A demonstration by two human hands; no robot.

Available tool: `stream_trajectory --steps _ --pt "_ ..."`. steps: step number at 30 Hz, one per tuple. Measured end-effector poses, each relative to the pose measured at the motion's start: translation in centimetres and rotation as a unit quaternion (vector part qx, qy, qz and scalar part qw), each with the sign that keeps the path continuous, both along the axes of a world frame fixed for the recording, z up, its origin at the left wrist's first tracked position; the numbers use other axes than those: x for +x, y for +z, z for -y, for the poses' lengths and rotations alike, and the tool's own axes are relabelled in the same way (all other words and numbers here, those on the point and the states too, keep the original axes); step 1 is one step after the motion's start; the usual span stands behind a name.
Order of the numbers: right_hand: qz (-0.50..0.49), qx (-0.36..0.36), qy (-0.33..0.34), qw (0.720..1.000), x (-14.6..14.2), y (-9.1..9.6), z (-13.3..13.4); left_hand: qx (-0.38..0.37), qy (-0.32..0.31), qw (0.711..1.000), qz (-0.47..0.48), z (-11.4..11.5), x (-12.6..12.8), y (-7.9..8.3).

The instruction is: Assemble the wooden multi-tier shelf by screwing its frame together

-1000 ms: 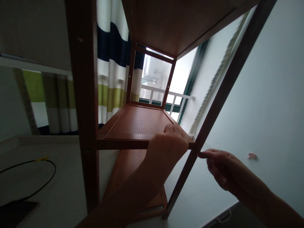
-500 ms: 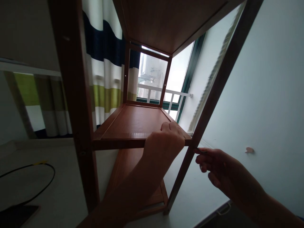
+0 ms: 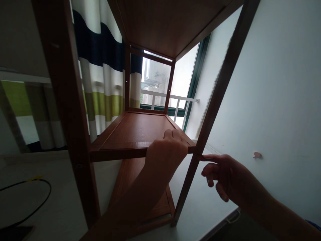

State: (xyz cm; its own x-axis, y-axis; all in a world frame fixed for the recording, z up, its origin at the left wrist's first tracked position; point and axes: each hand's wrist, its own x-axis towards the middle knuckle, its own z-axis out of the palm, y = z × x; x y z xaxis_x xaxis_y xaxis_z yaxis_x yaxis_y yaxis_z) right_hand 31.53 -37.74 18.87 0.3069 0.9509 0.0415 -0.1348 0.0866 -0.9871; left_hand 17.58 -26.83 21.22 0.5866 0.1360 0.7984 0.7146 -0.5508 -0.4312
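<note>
A brown wooden shelf rack (image 3: pixel 132 130) fills the view, seen from low and close. My left hand (image 3: pixel 164 152) is wrapped over the front edge of its middle shelf, near the right corner. My right hand (image 3: pixel 223 174) reaches to the right front post (image 3: pixel 213 97) just below that corner. Its thumb and forefinger are pinched together at the post, and the other fingers curl loosely. Whether anything is in the pinch is too dark to tell. A lower shelf (image 3: pixel 130 177) lies beneath, and the underside of the top shelf (image 3: pixel 163 23) is overhead.
The thick left front post (image 3: pixel 67 117) stands close to the camera. Behind the rack hang a striped curtain (image 3: pixel 105 83) and a window with a white railing (image 3: pixel 160 83). A pale wall (image 3: pixel 276 100) with a small pink mark (image 3: pixel 257 155) is at the right. A black cable (image 3: pixel 37 204) loops at the left.
The view has drifted right, so the rack sits further left. My right hand has moved in and up to the post and its lower fingers have loosened. My left hand keeps its grip.
</note>
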Motion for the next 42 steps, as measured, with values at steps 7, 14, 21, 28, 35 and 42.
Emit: stream_trajectory --steps 7,14,21,28,35,42 --pt "0.339 0.141 -0.179 0.913 2.6 -0.9 0.2 -0.003 0.001 1.000 -0.006 -0.2 0.1 0.0" --pt "0.785 0.289 -0.199 0.510 2.1 0.3 -0.5 -0.006 0.009 1.000 -0.019 -0.3 0.0 -0.2" --pt "0.802 0.210 -0.220 0.515 0.4 0.3 -0.9 -0.004 0.008 1.000 -0.021 -0.3 0.0 -0.1" --pt "0.408 0.022 0.011 0.912 0.0 1.9 -1.0 0.005 0.009 1.000 -0.014 -0.4 0.1 -0.1" --pt "0.091 -0.022 0.080 0.992 -0.2 1.6 -1.1 0.001 0.005 1.000 -0.012 -0.2 0.1 0.0" --pt "-0.019 -0.028 0.023 0.999 -1.7 1.0 -0.9 -0.026 0.000 0.999 -0.019 -0.2 0.1 0.0"
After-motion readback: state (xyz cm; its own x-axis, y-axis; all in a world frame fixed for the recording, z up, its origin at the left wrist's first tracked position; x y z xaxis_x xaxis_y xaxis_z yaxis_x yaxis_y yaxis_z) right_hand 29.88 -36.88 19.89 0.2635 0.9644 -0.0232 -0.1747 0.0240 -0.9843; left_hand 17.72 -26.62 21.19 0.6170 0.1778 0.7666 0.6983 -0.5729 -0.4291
